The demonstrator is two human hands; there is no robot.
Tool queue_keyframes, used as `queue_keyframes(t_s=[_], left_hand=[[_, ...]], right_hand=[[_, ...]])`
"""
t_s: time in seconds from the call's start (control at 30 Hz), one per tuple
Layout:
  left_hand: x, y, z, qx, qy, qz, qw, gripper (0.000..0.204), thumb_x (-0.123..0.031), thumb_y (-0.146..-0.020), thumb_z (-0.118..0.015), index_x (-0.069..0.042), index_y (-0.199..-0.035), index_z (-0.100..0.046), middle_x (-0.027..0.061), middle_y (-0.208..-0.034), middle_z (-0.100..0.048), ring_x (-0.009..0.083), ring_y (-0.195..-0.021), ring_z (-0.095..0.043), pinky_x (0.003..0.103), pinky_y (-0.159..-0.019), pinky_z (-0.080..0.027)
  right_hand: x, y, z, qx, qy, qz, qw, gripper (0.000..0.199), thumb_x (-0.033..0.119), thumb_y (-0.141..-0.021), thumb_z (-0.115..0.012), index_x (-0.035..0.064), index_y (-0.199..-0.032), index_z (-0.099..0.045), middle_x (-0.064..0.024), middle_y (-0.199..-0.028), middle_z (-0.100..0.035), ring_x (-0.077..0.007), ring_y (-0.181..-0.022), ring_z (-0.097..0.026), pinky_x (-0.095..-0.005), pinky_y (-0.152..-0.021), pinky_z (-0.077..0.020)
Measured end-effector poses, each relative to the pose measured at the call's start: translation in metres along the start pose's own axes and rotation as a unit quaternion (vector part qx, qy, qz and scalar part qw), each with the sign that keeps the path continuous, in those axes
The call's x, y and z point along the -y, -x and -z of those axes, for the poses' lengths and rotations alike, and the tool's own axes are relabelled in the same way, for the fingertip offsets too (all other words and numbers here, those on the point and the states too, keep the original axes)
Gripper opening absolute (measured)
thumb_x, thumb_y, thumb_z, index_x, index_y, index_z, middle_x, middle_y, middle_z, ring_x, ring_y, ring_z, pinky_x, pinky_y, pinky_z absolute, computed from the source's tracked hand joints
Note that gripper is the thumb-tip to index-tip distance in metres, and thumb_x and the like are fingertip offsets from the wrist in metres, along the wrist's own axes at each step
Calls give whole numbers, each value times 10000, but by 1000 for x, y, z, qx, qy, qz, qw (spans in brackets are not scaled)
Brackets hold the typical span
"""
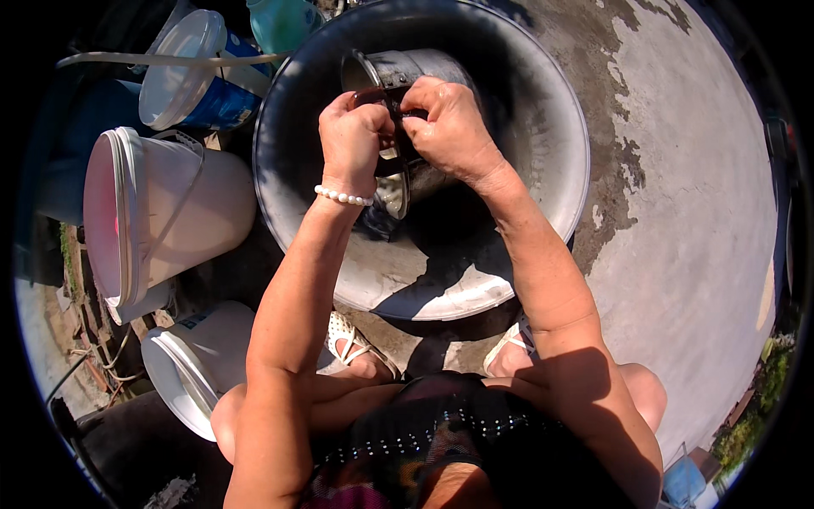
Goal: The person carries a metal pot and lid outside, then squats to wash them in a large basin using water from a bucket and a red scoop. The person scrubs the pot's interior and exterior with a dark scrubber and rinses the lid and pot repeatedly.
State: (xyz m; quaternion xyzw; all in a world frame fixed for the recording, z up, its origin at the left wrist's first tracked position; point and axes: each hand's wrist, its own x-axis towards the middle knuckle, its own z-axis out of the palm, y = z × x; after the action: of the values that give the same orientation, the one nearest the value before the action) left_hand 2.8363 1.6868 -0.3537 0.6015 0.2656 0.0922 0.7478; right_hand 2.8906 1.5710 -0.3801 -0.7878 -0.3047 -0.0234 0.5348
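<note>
A wide round metal basin point(555, 161) sits on the ground in front of my feet. Inside it a dented-looking metal pot point(428, 64) lies tipped on its side, its rim toward the left. My left hand point(349, 140), with a white bead bracelet at the wrist, is closed beside the pot's near side, fingertips curled inward. Close to it my right hand point(449, 123) is closed too, thumb and fingers pinched together against the pot. Something dark shows between the two hands, but my fingers hide what it is. Deep shadow covers much of the basin's inside.
To the left lie a large white bucket point(199, 204) with a wire handle, a blue-and-white bucket point(191, 76), and a smaller white bucket point(216, 339). A pale hose point(161, 59) crosses above. A turquoise container point(281, 24) stands at the back. Concrete point(687, 220) spreads to the right.
</note>
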Motion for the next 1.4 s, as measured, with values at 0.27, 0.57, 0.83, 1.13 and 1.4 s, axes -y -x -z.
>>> queue_keyframes(t_s=[0.27, 0.57, 0.83, 1.13, 1.4], left_hand=[[6, 5, -4, -10, 16, -12, 1000, 205, 22, -632, -499, 47, -831, -541, 36, -656, -514, 113, -536, -468, 238, -488, -389], [1, 1, -5, 0, 25, 8, 1000, 255, 1, -649, -497, 47, -895, -547, 37, -683, -533, 110, -552, -483, 236, -510, -399], [0, -6, -4, -3, 22, 7, 1000, 275, 0, -650, -497, 57, -915, -541, 28, -686, -526, 106, -543, -476, 231, -508, -398], [1, -9, -1, 5, 24, -7, 1000, 272, 1, -647, -501, 66, -908, -536, 32, -693, -523, 102, -571, -478, 229, -529, -398], [1, -2, -5, 1, 16, -32, 999, 222, 13, -627, -507, 54, -843, -536, 23, -695, -518, 90, -590, -468, 219, -544, -392]], right_hand=[[-2, 1, 1, 5, 28, 11, 1000, 171, 40, -626, -615, -50, -771, -622, -153, -733, -600, -249, -689, -610, -306, -631, -470], [-31, 4, 47, -87, 51, -139, 985, 235, 115, -659, -682, -37, -824, -612, -68, -750, -576, -134, -692, -545, -261, -653, -456], [-10, 13, 7, -80, 65, 8, 995, 259, 42, -671, -633, -9, -926, -634, -162, -942, -535, -279, -833, -563, -326, -754, -467], [-4, 6, 11, -23, 40, 107, 993, 171, -13, -667, -635, 1, -838, -649, -136, -758, -601, -259, -659, -593, -295, -603, -473], [-9, -15, -12, -75, 115, 18, 990, 120, 86, -651, -569, -7, -610, -504, -174, -634, -543, -345, -605, -547, -400, -562, -447]])
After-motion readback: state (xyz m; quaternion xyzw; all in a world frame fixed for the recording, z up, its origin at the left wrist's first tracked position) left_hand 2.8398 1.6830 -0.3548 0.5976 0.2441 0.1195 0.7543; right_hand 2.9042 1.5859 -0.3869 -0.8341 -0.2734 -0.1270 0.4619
